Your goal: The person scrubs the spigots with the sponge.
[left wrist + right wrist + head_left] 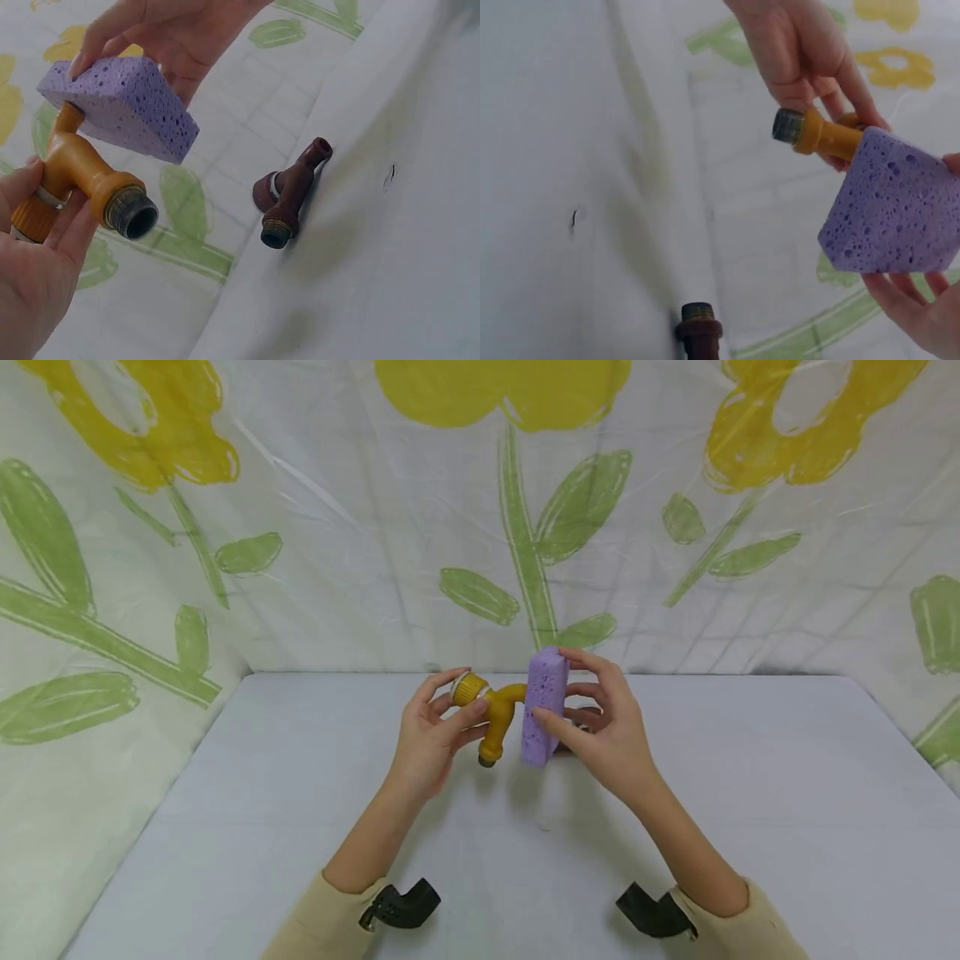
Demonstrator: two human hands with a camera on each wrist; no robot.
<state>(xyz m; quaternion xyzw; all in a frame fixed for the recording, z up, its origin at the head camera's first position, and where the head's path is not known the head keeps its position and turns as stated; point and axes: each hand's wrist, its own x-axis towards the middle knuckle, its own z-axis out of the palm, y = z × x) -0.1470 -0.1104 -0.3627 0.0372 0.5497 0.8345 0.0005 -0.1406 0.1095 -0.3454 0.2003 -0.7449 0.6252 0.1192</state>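
Observation:
In the head view my left hand (423,743) holds a yellow tap (498,720) above the table, thumb in front, fingers behind its ridged knob. My right hand (622,739) grips a purple sponge (545,706) between thumb and fingers. One end of the tap meets the sponge's face; the left wrist view shows them touching at the tap's narrow end (70,116). Its threaded end (788,126) points away from the sponge. A dark brown tap (296,184) lies on the table, mostly hidden behind the right hand in the head view.
A white-covered table (247,793) spans the space under both hands. Behind it hangs a pale sheet (337,568) printed with yellow flowers and green leaves. Black curved pieces (405,906) sit at both sleeve cuffs. The table cover has a small mark (389,176).

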